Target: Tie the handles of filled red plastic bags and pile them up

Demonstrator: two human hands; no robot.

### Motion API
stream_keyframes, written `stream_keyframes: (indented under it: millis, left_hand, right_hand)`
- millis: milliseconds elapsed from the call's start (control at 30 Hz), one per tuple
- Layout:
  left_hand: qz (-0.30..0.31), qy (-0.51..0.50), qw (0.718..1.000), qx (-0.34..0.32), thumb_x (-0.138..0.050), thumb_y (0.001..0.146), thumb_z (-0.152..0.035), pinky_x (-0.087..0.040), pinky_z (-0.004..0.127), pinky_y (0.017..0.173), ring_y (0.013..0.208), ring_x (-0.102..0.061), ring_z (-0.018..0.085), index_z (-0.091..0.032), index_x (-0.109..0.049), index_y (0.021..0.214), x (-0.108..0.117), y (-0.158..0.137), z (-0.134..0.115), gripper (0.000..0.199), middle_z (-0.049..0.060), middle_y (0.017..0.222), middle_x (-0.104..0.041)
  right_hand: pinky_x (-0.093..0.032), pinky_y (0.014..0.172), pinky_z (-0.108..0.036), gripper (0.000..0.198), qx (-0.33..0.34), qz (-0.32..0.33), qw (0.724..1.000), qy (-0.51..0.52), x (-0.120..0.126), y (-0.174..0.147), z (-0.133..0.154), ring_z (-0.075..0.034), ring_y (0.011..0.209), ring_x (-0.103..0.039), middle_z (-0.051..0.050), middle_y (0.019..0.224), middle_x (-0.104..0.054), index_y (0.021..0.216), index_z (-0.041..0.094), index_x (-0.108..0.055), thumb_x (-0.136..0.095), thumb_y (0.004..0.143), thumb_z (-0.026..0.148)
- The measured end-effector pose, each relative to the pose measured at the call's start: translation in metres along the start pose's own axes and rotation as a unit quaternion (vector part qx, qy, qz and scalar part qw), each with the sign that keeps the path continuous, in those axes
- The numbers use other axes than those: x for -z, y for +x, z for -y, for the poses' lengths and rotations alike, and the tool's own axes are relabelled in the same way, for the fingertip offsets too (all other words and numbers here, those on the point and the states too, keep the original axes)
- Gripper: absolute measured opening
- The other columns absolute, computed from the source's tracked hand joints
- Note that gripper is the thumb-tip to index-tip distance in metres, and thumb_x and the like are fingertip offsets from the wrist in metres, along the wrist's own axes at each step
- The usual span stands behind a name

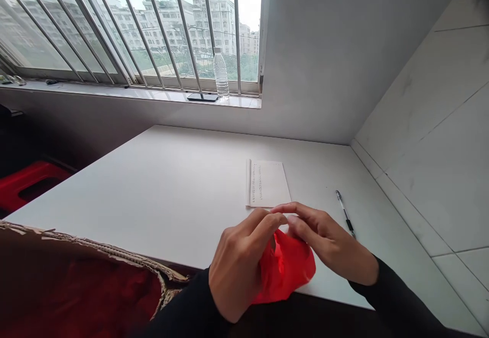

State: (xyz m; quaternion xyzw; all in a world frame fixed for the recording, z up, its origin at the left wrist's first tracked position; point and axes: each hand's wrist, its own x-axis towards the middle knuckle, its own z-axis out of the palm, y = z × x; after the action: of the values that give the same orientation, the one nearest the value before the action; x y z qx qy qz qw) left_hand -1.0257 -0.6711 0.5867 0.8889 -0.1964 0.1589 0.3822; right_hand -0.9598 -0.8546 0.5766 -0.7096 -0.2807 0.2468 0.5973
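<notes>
A piece of thin red material [284, 269], like a bag or cloth, hangs bunched between my hands over the table's front edge. My left hand [244, 256] is closed on its upper part, fingers bent toward the right. My right hand [321, 236] meets it there, thumb and fingertips pinched at the material's top edge. Exactly what the fingertips grip is partly hidden. Just beyond my hands lies a paper notepad [269, 182] with lines of writing on its left side. To the right of my right hand rests a pen [346, 213].
An open cardboard box [95, 249] with dark red material inside stands at the lower left, against the white table [183, 175]. A red plastic stool [30, 180] is beyond it. On the windowsill are a clear bottle [220, 76] and a dark phone-like slab [202, 97]. Walls border the back and right.
</notes>
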Motion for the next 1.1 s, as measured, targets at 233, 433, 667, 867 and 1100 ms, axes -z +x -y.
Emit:
stream_keyframes:
  millis: [233,433,667,867,1100]
  left_hand:
    - [0.011,0.091,0.991,-0.093,-0.049,0.098,-0.012,-0.055,0.034,0.089,0.115,-0.06,0.019,-0.026,-0.046,0.143,0.005,-0.008,0.018,0.048,0.009,0.137,-0.056]
    - [0.041,0.164,0.983,-0.075,-0.042,0.102,-0.016,-0.04,0.031,0.108,0.133,-0.045,0.016,-0.016,-0.029,0.154,0.015,-0.02,0.027,0.054,0.008,0.147,-0.051]
    - [0.155,0.309,0.938,0.015,-0.041,0.099,-0.015,-0.037,0.058,0.108,0.13,-0.05,0.03,-0.027,-0.041,0.148,0.024,-0.066,0.062,0.05,0.002,0.145,-0.056]
    - [0.15,0.153,0.97,0.11,-0.035,0.103,-0.024,-0.045,0.045,0.109,0.132,-0.048,0.022,-0.026,-0.043,0.146,0.015,-0.069,0.047,0.044,0.004,0.144,-0.054]
    - [0.155,0.16,0.975,-0.026,-0.065,0.075,-0.016,-0.028,0.049,0.117,0.123,-0.05,0.029,-0.02,-0.042,0.145,-0.022,-0.047,0.036,0.073,0.008,0.126,-0.064]
  right_hand:
    - [-0.047,0.076,-0.029,0.024,0.035,0.014,0.999,-0.016,0.002,0.002,-0.002,-0.015,0.083,-0.057,0.0,0.089,-0.059,0.095,0.022,-0.061,-0.048,0.103,0.041]
    - [-0.036,0.049,-0.026,0.021,0.001,-0.144,0.975,-0.168,0.0,-0.015,0.001,-0.019,0.093,-0.058,-0.002,0.112,-0.06,0.101,0.029,-0.059,-0.047,0.1,0.047]
    - [-0.038,0.054,-0.029,0.032,-0.1,-0.175,0.956,-0.212,0.009,-0.031,-0.053,-0.019,0.077,-0.058,-0.001,0.086,-0.063,0.09,0.025,-0.056,-0.043,0.099,0.052]
    - [-0.057,0.081,-0.038,0.037,-0.118,-0.233,0.961,-0.094,0.014,-0.041,-0.084,-0.025,0.09,-0.066,-0.004,0.093,-0.066,0.099,0.028,-0.059,-0.05,0.092,0.064]
    - [-0.063,0.072,-0.04,0.028,-0.131,-0.299,0.939,-0.111,0.01,-0.049,-0.073,-0.031,0.085,-0.071,-0.007,0.089,-0.07,0.093,0.043,-0.065,-0.064,0.079,0.067]
